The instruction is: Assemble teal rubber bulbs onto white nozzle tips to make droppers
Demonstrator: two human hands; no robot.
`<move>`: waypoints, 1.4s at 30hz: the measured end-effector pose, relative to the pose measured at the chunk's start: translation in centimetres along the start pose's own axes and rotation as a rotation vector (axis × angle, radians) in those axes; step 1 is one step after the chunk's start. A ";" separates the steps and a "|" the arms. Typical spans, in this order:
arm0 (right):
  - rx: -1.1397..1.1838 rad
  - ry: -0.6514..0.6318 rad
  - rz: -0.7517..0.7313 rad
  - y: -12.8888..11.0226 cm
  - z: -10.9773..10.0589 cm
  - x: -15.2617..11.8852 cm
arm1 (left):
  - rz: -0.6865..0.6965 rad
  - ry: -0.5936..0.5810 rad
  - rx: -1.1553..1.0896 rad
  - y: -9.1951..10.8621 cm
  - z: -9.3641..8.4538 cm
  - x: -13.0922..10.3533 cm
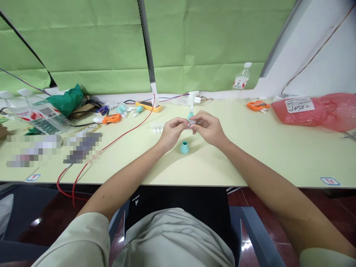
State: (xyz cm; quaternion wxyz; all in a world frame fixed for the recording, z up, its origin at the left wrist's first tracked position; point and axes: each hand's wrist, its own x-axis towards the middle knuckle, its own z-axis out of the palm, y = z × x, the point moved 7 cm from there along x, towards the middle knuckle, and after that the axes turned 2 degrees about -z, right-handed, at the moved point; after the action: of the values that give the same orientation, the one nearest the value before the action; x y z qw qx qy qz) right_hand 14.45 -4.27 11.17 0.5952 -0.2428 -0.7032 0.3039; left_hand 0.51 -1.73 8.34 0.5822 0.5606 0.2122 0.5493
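Note:
Over the middle of the table, my left hand [174, 133] and my right hand [208, 128] meet with their fingertips pinched. Between them is a small translucent whitish piece [191, 122], partly hidden by the fingers, so its kind is unclear. A teal cone-shaped piece [184, 147] with an open top stands upright on the table just below my hands. Behind my fingers, a teal piece with a white tip [190, 113] shows in part. Several small white pieces [157, 129] sit in a group beside my left hand.
An orange power strip [150, 106], orange-handled tools [111, 118] and a red cable [125, 132] lie to the left, near large plastic bottles [41, 111]. At the right are another orange tool [258, 106], a bottle [240, 81] and a red plastic bag [314, 111].

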 end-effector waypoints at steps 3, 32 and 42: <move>-0.012 0.002 0.014 -0.1 0.0 0.0 | -0.013 0.005 -0.007 0.0 0.0 0.0; -0.033 0.015 -0.010 -0.8 -0.1 -0.1 | 0.050 0.016 0.038 -0.1 0.2 -0.3; 0.062 0.009 0.078 -0.1 -0.1 0.0 | 0.071 -0.005 0.137 0.1 -0.1 -0.2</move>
State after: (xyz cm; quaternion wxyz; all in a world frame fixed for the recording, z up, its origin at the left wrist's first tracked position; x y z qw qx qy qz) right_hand 14.52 -4.30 11.29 0.5935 -0.2527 -0.6806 0.3474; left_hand 0.28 -1.91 8.33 0.5233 0.6077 0.2278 0.5522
